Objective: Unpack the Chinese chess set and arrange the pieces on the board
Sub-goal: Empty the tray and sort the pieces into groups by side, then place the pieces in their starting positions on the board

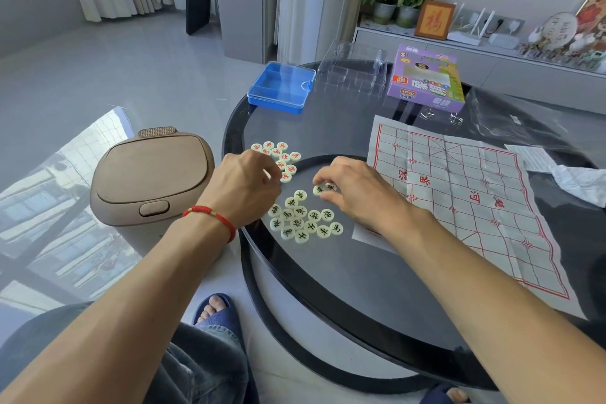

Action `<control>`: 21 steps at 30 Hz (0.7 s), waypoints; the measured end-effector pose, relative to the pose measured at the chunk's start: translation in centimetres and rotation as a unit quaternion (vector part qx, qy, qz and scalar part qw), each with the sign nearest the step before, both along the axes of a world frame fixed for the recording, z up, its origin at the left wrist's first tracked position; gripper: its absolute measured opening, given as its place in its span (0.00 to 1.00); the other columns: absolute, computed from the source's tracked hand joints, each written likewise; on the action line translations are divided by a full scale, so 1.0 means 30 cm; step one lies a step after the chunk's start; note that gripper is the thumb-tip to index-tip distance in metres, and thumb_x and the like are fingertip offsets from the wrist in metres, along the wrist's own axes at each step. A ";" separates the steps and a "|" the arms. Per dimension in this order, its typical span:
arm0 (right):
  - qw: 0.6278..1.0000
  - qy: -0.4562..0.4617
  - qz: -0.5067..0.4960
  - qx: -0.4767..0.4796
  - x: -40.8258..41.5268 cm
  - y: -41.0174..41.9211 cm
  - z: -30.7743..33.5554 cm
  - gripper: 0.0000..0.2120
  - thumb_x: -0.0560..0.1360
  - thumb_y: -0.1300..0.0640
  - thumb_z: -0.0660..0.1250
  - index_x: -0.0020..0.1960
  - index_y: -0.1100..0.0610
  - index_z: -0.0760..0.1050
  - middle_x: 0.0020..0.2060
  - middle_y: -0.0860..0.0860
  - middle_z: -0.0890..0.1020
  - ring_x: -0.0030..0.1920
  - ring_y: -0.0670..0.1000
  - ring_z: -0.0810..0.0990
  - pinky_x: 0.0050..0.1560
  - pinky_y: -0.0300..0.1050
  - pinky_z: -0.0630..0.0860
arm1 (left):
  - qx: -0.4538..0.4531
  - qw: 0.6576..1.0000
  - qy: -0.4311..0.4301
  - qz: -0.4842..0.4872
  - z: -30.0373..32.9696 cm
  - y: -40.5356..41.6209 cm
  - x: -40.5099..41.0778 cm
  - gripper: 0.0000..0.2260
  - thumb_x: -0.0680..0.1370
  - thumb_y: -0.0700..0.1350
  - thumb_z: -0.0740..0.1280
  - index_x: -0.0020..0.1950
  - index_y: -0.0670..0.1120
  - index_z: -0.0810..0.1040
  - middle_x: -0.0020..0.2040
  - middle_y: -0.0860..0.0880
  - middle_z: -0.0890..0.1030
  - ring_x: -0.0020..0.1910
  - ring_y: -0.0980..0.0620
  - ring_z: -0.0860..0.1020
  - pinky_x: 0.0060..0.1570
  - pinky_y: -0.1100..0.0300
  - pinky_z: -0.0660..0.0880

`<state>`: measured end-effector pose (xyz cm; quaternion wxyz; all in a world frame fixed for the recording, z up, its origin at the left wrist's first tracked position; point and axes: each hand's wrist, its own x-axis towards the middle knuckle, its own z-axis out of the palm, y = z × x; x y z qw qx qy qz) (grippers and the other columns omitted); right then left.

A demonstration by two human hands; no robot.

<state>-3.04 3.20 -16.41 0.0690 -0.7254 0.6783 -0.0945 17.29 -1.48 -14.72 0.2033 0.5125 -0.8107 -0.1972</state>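
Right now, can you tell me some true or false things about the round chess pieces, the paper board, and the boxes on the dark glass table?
1. The white paper board with red lines has pieces lined up on it. False: no pieces are on it; they lie in clusters on the dark glass table beside it.
2. The red-lettered round pieces are grouped apart from the black-lettered round pieces. True.
3. The right hand pinches pale round pieces. True.
4. The flat blue plastic box sits on the paper board. False: it sits on the table's far edge, apart from the board.
5. The purple cardboard box lies beyond the board. True.
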 end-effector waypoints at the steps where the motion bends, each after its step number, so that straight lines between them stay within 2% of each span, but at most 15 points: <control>1: 1.000 0.000 0.001 -0.010 -0.001 -0.003 -0.002 0.11 0.80 0.54 0.69 0.63 0.52 0.80 0.55 0.52 0.78 0.58 0.54 0.77 0.55 0.45 0.70 | -0.012 1.000 0.010 -0.002 0.000 0.000 -0.004 0.10 0.77 0.41 0.67 0.52 0.49 0.86 0.44 0.48 0.85 0.43 0.49 0.82 0.42 0.59 0.77; 5: 1.000 -0.006 0.007 -0.023 0.005 -0.017 -0.009 0.09 0.80 0.55 0.70 0.59 0.54 0.81 0.53 0.53 0.79 0.56 0.55 0.78 0.53 0.43 0.69 | -0.046 0.998 0.037 -0.009 0.001 0.008 -0.025 0.11 0.76 0.40 0.66 0.52 0.50 0.86 0.46 0.49 0.85 0.43 0.48 0.82 0.45 0.55 0.80; 8: 0.997 -0.043 -0.008 -0.057 -0.027 -0.008 0.018 0.07 0.79 0.55 0.70 0.56 0.55 0.82 0.48 0.52 0.80 0.51 0.55 0.79 0.53 0.47 0.74 | -0.087 0.994 0.060 0.005 0.006 0.026 -0.056 0.12 0.75 0.40 0.66 0.51 0.50 0.87 0.45 0.50 0.86 0.45 0.46 0.82 0.48 0.55 0.78; 11: 0.991 -0.050 -0.078 -0.094 -0.152 0.014 0.046 0.07 0.78 0.54 0.71 0.54 0.56 0.83 0.46 0.52 0.81 0.48 0.54 0.79 0.53 0.52 0.77 | -0.131 0.988 0.057 -0.066 -0.003 0.069 -0.106 0.11 0.75 0.38 0.65 0.51 0.47 0.86 0.44 0.48 0.85 0.45 0.45 0.82 0.46 0.55 0.77; 14: 0.976 -0.026 -0.189 -0.101 -0.331 0.046 0.061 0.08 0.79 0.54 0.71 0.55 0.57 0.83 0.48 0.54 0.83 0.50 0.55 0.80 0.54 0.54 0.79 | -0.152 0.974 0.038 -0.161 -0.012 0.125 -0.165 0.10 0.78 0.38 0.66 0.54 0.46 0.85 0.48 0.48 0.86 0.46 0.46 0.83 0.44 0.52 0.81; 17: 0.953 -0.007 -0.292 -0.083 -0.487 0.074 0.050 0.09 0.80 0.56 0.70 0.56 0.60 0.83 0.52 0.58 0.84 0.53 0.58 0.81 0.54 0.51 0.79 | -0.159 0.968 0.030 -0.190 -0.008 0.152 -0.209 0.10 0.80 0.41 0.66 0.57 0.46 0.85 0.53 0.49 0.85 0.49 0.48 0.82 0.44 0.51 0.82; 21: 0.939 0.007 -0.337 -0.065 -0.599 0.088 0.005 0.09 0.80 0.57 0.70 0.55 0.61 0.83 0.53 0.59 0.85 0.52 0.60 0.82 0.52 0.50 0.77 | -0.152 0.969 0.031 -0.193 -0.013 0.135 -0.232 0.10 0.81 0.41 0.66 0.59 0.46 0.84 0.56 0.48 0.85 0.51 0.48 0.81 0.46 0.50 0.82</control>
